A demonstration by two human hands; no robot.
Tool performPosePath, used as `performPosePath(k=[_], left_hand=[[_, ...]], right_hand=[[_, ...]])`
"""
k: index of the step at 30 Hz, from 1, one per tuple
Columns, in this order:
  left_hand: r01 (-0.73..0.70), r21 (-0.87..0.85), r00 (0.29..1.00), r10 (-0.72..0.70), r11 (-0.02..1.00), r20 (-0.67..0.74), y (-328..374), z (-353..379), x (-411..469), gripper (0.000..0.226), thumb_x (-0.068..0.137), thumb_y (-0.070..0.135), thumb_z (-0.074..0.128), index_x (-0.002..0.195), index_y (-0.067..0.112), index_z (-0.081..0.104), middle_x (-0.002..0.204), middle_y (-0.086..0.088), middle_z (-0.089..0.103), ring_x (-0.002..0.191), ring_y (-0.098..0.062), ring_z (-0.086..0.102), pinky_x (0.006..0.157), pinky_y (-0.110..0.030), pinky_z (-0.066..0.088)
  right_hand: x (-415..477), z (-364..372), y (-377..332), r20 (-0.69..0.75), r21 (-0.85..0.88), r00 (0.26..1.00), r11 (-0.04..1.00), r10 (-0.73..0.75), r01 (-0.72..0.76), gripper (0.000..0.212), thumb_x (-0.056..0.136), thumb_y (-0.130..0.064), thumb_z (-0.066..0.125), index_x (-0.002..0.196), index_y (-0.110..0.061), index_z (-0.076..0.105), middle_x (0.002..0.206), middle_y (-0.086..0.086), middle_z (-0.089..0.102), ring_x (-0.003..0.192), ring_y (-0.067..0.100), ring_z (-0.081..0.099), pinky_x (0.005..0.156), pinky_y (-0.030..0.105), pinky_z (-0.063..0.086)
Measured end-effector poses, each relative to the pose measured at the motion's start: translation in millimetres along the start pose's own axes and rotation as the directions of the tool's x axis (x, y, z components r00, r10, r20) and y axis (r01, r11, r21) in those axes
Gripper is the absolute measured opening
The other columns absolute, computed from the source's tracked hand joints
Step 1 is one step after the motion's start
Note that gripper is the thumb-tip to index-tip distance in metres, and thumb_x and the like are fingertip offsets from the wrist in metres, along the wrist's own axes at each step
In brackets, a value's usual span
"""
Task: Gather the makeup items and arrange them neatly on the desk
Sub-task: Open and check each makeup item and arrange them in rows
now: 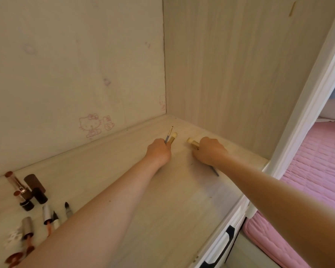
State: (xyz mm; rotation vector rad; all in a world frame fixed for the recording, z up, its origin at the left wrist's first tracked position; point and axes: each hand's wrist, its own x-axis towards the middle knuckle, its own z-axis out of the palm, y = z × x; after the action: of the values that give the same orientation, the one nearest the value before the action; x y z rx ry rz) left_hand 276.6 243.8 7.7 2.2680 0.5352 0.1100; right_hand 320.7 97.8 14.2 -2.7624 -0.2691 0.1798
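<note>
Left hand (pixel 159 151) grips two brushes (pixel 171 137), right hand (pixel 211 151) grips one brush (pixel 190 141), both near the back right corner of the desk (pixel 162 200). Bare top lies between them and the lipsticks (pixel 25 192).

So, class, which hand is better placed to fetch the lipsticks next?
Probably the left hand: its forearm passes beside the lipsticks, while the right hand sits farther off. Both grip brushes.

Left hand (pixel 158 151) and right hand (pixel 211 150) reach forward, gripping (knuckles up)
</note>
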Motion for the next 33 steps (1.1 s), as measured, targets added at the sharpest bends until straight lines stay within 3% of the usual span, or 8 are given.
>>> performPosePath(k=[4, 8, 11, 13, 17, 20, 26, 33], left_hand=[[0.093, -0.176, 0.995, -0.085, 0.980, 0.057, -2, 0, 1, 0.029, 0.100, 0.018, 0.036, 0.113, 0.000, 0.054, 0.097, -0.024, 0.062, 0.067, -0.033, 0.058, 0.061, -0.036, 0.047], [0.166, -0.340, 0.985, -0.143, 0.926, 0.092, -2, -4, -2, 0.024, 0.100, 0.013, 0.036, 0.113, 0.000, 0.052, 0.086, -0.017, 0.059, 0.052, -0.023, 0.053, 0.051, -0.032, 0.051], [0.200, -0.367, 0.979, -0.172, 0.908, 0.109, -1, -8, -8, 0.022, 0.100, 0.012, 0.036, 0.112, 0.001, 0.051, 0.084, -0.016, 0.061, 0.049, -0.021, 0.053, 0.047, -0.030, 0.052], [0.203, -0.372, 0.979, -0.179, 0.906, 0.099, -2, -11, -11, 0.023, 0.100, 0.009, 0.034, 0.112, -0.001, 0.051, 0.081, -0.016, 0.062, 0.048, -0.021, 0.049, 0.043, -0.026, 0.044], [0.187, -0.338, 0.982, -0.169, 0.922, 0.082, -5, -17, -21, 0.025, 0.097, 0.008, 0.034, 0.112, -0.001, 0.052, 0.080, -0.015, 0.066, 0.052, -0.021, 0.045, 0.052, -0.028, 0.037], [0.181, -0.328, 0.983, -0.163, 0.927, 0.080, -4, -27, -33, 0.026, 0.098, 0.008, 0.035, 0.114, -0.001, 0.052, 0.078, -0.011, 0.065, 0.052, -0.020, 0.048, 0.048, -0.027, 0.039], [0.169, -0.396, 0.985, -0.146, 0.903, 0.087, -8, -53, -67, 0.026, 0.099, 0.011, 0.036, 0.114, 0.000, 0.053, 0.083, -0.011, 0.065, 0.052, -0.021, 0.055, 0.048, -0.027, 0.047], [0.119, -0.487, 0.993, -0.104, 0.865, 0.057, -33, -92, -123, 0.026, 0.101, 0.014, 0.037, 0.109, 0.002, 0.059, 0.085, -0.010, 0.066, 0.057, -0.019, 0.058, 0.057, -0.028, 0.050]], right_hand=[[-1, -1, -3, 0.013, -0.064, 1.000, 0.998, 0.006, -0.005, 0.012, 0.095, -0.022, 0.047, 0.099, -0.011, 0.047, 0.078, 0.004, 0.044, 0.080, 0.026, 0.050, 0.067, 0.033, 0.041], [-4, -4, -6, 0.030, -0.133, 1.000, 0.991, -0.006, 0.010, 0.003, 0.095, -0.014, 0.044, 0.093, -0.011, 0.044, 0.073, 0.004, 0.041, 0.070, 0.021, 0.048, 0.065, 0.032, 0.041], [-9, -7, -8, 0.032, -0.148, 0.999, 0.989, -0.004, 0.009, 0.004, 0.096, -0.011, 0.041, 0.093, -0.010, 0.044, 0.073, 0.003, 0.041, 0.060, 0.016, 0.042, 0.055, 0.028, 0.037], [-11, -11, -10, 0.030, -0.114, 1.000, 0.993, 0.008, -0.004, 0.004, 0.097, -0.010, 0.040, 0.094, -0.010, 0.042, 0.072, 0.003, 0.041, 0.059, 0.016, 0.041, 0.049, 0.026, 0.032], [-19, -18, -13, 0.017, -0.117, 1.000, 0.993, -0.007, 0.009, 0.004, 0.096, -0.011, 0.046, 0.097, -0.009, 0.043, 0.076, 0.004, 0.044, 0.058, 0.015, 0.040, 0.048, 0.026, 0.032], [-29, -21, -14, 0.014, -0.111, 1.000, 0.993, -0.028, 0.029, 0.006, 0.096, -0.012, 0.045, 0.101, -0.008, 0.047, 0.072, 0.003, 0.043, 0.058, 0.014, 0.041, 0.046, 0.024, 0.031], [-52, -24, -23, 0.004, 0.057, 0.995, 0.993, -0.099, 0.098, 0.024, 0.098, -0.023, 0.044, 0.110, -0.007, 0.056, 0.100, 0.012, 0.064, 0.080, 0.025, 0.059, 0.062, 0.030, 0.045], [-106, -24, -53, 0.028, 0.324, 0.968, 0.918, -0.250, 0.228, 0.018, 0.096, -0.019, 0.048, 0.102, -0.012, 0.064, 0.089, 0.004, 0.073, 0.080, 0.016, 0.061, 0.063, 0.022, 0.043]])
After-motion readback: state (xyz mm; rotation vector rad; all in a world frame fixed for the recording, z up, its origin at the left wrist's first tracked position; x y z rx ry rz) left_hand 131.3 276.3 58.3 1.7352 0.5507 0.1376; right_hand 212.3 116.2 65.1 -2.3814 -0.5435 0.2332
